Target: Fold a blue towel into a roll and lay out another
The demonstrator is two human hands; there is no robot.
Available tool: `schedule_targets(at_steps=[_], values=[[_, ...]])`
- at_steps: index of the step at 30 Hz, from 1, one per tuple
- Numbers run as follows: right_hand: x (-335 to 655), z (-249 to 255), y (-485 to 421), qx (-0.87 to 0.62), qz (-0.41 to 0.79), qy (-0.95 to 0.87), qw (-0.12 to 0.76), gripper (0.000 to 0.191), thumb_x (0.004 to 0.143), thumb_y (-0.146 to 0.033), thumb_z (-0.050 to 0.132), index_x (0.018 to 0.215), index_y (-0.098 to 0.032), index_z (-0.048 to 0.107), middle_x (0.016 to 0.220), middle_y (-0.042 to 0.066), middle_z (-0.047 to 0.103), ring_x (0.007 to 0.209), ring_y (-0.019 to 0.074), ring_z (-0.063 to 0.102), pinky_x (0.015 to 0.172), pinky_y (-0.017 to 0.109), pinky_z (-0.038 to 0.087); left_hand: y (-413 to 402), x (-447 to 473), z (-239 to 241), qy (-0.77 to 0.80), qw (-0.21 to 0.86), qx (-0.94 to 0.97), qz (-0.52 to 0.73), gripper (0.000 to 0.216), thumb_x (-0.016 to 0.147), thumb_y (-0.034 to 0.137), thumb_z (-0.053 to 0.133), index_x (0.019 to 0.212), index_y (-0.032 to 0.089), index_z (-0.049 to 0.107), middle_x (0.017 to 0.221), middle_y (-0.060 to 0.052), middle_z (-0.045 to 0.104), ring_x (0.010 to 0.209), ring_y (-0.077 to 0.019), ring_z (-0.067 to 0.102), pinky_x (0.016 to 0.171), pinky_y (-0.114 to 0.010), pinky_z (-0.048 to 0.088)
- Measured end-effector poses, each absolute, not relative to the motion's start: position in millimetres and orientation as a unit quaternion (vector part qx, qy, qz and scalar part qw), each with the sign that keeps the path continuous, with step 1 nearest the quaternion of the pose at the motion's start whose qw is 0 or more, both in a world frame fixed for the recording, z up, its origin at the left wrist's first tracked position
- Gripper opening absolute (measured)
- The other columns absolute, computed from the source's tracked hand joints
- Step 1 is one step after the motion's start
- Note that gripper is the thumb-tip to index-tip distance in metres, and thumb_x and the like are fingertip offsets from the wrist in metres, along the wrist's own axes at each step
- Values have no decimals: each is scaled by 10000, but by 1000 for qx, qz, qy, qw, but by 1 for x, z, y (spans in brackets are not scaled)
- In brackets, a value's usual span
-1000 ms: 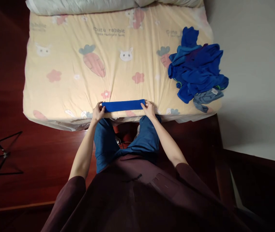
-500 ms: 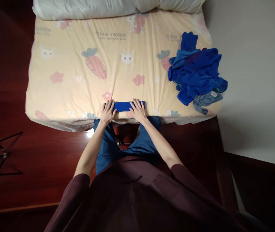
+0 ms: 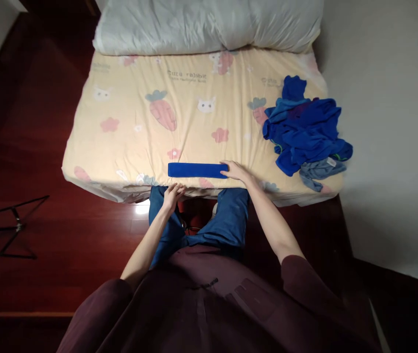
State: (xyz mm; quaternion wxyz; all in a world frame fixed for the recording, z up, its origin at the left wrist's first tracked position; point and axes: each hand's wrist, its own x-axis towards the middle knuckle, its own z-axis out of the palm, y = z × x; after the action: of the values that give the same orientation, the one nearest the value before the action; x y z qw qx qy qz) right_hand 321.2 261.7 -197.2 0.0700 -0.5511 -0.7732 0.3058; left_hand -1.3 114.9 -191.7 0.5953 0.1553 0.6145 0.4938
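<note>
Here at the front of the bed (image 3: 128, 152), the folded blue cloth (image 3: 197, 170) lies as a long, flat strip, running side to side near the mattress edge. The right hand (image 3: 234, 170) is on its right end: thumb resting on the cloth, fingers at the far corner, only a narrow gap between them, and whether they pinch it, one cannot tell. Over to the left hand (image 3: 173, 195), and it's off the strip, just in front of it, fingers loosely bent, half open, nothing visible in its grasp; whether the fingertips touch the bed's edge is unclear. Well off to the right sits a crumpled heap of blue clothes (image 3: 308, 130), a grey-blue garment (image 3: 319, 171) at its near side. Across the back, a bulky pale quilt (image 3: 209, 24).
</note>
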Motion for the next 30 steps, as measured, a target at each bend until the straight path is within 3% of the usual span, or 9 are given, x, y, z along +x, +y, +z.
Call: schedule_targets(at_steps=[3,6,10,16,22,25,30], values=[[315,-192,279,-530,337,-778,15,593,734,-273,897,1301,-210,736,1288,117,749,1147,292,733,1046,391,564,143,18,-187,579,608,28,543,207,855,259,803,895,173,619,882,-83,715,889,-192,756,892,-324,626],[306,-189,282,-519,321,-792,7,581,669,-278,939,1219,-209,764,1216,103,776,1099,265,749,1009,330,569,171,24,-186,586,572,-15,574,311,834,263,842,776,197,543,627,17,572,641,-118,669,748,-254,614],[298,-187,275,-541,291,-788,-39,610,649,-228,927,1233,-218,748,1241,99,766,1128,267,742,1004,327,563,188,27,-191,598,535,-48,594,460,783,273,883,682,216,438,522,75,453,482,-62,509,592,-199,524],[288,-181,268,-558,306,-767,-78,652,641,-166,884,1274,-201,729,1265,119,757,1162,279,734,991,340,569,197,28,-185,572,530,-20,626,328,711,245,874,752,180,555,625,29,577,533,-78,539,569,-217,456],[261,-169,260,-526,345,-774,-80,366,679,-152,828,1042,-161,781,966,60,819,894,249,785,755,275,604,212,4,-153,498,565,91,651,202,672,203,811,700,162,615,673,2,591,621,-112,532,574,-238,413],[228,-163,258,-511,382,-769,-36,236,727,-263,824,939,-173,773,893,56,812,840,275,781,694,306,607,229,-26,-129,469,569,140,661,181,659,179,799,684,160,620,689,0,597,674,-127,544,620,-246,423],[128,-158,269,-493,367,-784,84,245,707,-325,857,872,-182,746,919,100,809,885,326,785,737,345,624,249,-103,-72,415,525,363,648,218,731,303,824,813,150,692,840,-25,687,836,-175,622,796,-282,475]])
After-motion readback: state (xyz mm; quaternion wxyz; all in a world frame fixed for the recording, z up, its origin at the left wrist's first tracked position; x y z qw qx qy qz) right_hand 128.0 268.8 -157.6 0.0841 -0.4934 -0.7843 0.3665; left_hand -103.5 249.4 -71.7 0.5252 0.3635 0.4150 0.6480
